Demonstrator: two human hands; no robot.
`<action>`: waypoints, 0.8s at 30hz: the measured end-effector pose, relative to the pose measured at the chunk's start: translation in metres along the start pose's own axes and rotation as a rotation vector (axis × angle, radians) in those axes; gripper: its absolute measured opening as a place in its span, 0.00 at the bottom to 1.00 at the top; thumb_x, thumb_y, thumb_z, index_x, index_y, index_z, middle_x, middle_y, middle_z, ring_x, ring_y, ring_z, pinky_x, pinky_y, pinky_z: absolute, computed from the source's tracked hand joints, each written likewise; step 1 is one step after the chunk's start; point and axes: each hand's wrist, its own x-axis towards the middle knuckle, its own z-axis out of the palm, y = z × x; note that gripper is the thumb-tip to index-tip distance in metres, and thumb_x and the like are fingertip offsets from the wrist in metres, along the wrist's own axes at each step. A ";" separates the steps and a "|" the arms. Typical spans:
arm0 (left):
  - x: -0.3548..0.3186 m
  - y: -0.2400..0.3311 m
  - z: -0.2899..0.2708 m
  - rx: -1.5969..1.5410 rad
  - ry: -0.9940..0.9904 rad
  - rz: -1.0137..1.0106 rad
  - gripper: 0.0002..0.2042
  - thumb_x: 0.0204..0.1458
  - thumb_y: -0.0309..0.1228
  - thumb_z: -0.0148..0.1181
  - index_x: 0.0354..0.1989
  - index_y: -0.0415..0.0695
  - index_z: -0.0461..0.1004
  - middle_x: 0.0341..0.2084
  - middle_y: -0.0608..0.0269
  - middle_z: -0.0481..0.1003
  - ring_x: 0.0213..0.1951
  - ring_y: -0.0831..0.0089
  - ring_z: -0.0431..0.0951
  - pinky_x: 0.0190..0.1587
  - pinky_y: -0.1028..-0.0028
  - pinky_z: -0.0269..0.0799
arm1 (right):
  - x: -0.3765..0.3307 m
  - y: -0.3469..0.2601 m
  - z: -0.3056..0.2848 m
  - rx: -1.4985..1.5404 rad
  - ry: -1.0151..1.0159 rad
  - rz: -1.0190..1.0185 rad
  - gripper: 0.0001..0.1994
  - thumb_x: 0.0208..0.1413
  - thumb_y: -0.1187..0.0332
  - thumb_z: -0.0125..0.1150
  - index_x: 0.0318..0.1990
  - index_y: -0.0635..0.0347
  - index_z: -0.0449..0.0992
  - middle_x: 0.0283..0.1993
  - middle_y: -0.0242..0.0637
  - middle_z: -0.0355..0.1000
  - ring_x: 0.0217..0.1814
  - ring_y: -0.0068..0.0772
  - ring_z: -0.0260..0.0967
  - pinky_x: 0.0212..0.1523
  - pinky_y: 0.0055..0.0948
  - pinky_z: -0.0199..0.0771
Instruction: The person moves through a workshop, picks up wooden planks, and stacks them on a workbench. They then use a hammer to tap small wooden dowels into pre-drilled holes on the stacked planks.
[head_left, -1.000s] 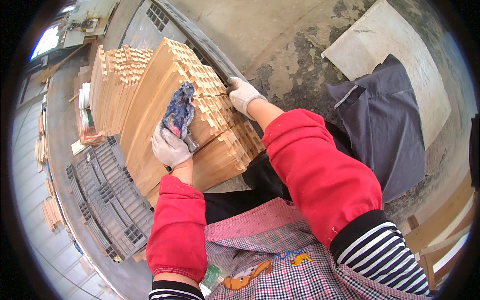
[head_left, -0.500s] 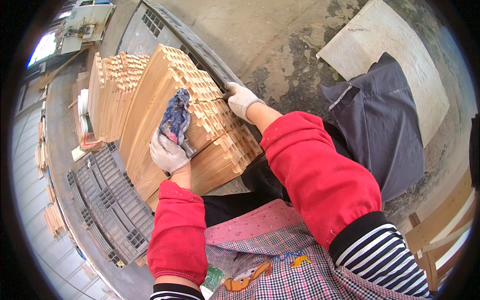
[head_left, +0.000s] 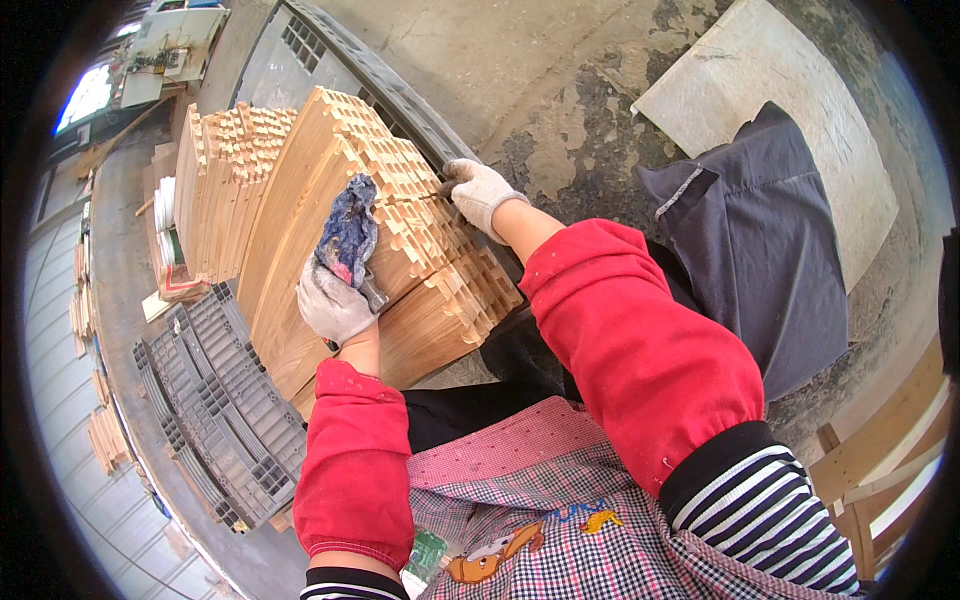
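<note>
Wooden slats (head_left: 330, 230), packed into a tight bundle with their stepped cut ends facing the person, lie under both gloved hands, and the bundle's long axis runs from those ends up and away toward the upper left. On the bundle's broad top face the left hand (head_left: 335, 300) has its fingers curled closed around a crumpled blue rag (head_left: 350, 230), pressing it flat against the wood. At the right upper corner of the cut ends the right hand (head_left: 480, 190) rests with fingers bent over the edge, touching the slats; whether it grips anything there cannot be told. A second bundle of slats (head_left: 215, 180) stands just beside the first on its left. Below and left of both lies a grey plastic crate (head_left: 215, 400), and a dark grey rail (head_left: 390, 90) borders the bundle's far right edge. Bare concrete floor (head_left: 560, 110) lies open beyond the rail, with a dark cloth (head_left: 760, 250) well off to the right.
</note>
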 end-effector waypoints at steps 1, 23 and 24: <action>0.000 0.000 0.000 0.008 0.001 0.008 0.19 0.58 0.38 0.39 0.44 0.37 0.72 0.37 0.46 0.74 0.39 0.48 0.72 0.44 0.57 0.65 | 0.001 0.001 0.002 0.045 0.006 -0.016 0.26 0.46 0.79 0.42 0.58 0.62 0.65 0.47 0.41 0.72 0.41 0.30 0.69 0.39 0.24 0.69; 0.002 0.002 -0.002 -0.004 0.013 -0.013 0.20 0.58 0.41 0.39 0.43 0.38 0.72 0.36 0.47 0.74 0.39 0.48 0.72 0.44 0.57 0.65 | -0.010 -0.013 0.007 0.182 -0.067 -0.082 0.26 0.47 0.79 0.44 0.58 0.64 0.63 0.46 0.36 0.72 0.37 0.25 0.68 0.35 0.22 0.69; 0.003 0.002 -0.002 -0.007 0.015 -0.009 0.20 0.58 0.41 0.39 0.43 0.38 0.72 0.36 0.47 0.74 0.39 0.48 0.72 0.44 0.57 0.65 | -0.011 -0.013 0.006 0.191 -0.076 -0.079 0.26 0.47 0.79 0.44 0.58 0.64 0.63 0.46 0.36 0.72 0.37 0.25 0.68 0.35 0.22 0.69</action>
